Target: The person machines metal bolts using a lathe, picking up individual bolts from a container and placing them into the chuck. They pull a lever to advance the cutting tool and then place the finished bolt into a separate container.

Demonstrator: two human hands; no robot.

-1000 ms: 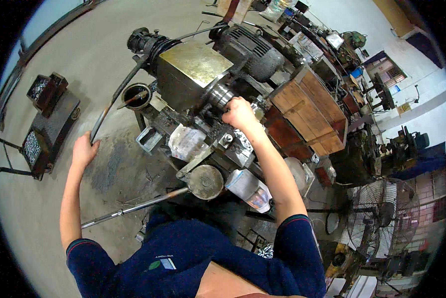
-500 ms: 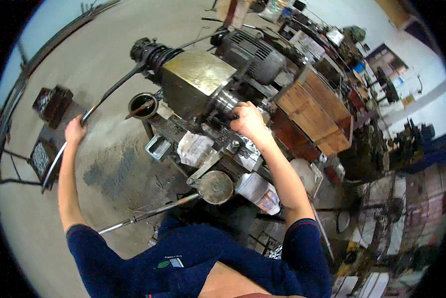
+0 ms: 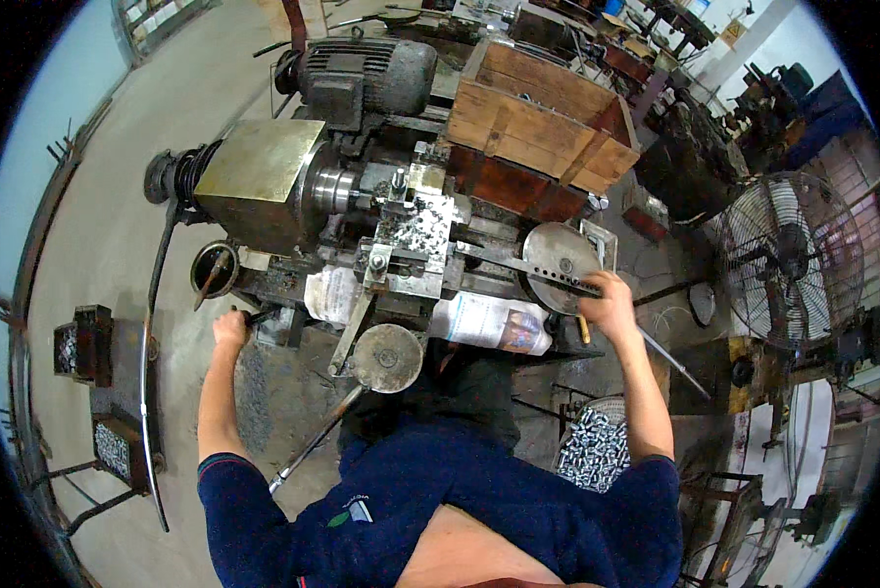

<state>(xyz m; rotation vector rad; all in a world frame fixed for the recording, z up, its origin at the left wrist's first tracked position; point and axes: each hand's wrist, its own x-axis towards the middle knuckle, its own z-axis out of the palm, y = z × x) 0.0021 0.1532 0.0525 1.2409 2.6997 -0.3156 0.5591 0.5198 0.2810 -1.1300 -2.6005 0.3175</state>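
Note:
A small lathe-like machine stands before me, its metal cover [image 3: 268, 147] beside a shiny round spindle nose [image 3: 334, 189]. To the right of the spindle sits a tool slide [image 3: 413, 235] strewn with metal chips. My left hand [image 3: 230, 327] is closed round a short dark handle [image 3: 260, 318] at the machine's front left. On the right, my right hand [image 3: 609, 301] grips the end of a flat lever bar with holes [image 3: 528, 263], over a round metal plate [image 3: 563, 250]. A long curved lever [image 3: 147, 353] hangs from the machine's left end, untouched.
Behind stand a motor [image 3: 371, 83] and a wooden crate [image 3: 548, 127]. A pot with a brush [image 3: 215, 269] is at left, a round-topped weight [image 3: 388, 358] in front. Metal pieces [image 3: 594, 448] fill a basket at lower right, near a large fan [image 3: 791, 255].
My left hand has let go of the long lever and taken a short handle nearer the machine. My right hand has moved from the spindle to the lever bar. The view has turned right.

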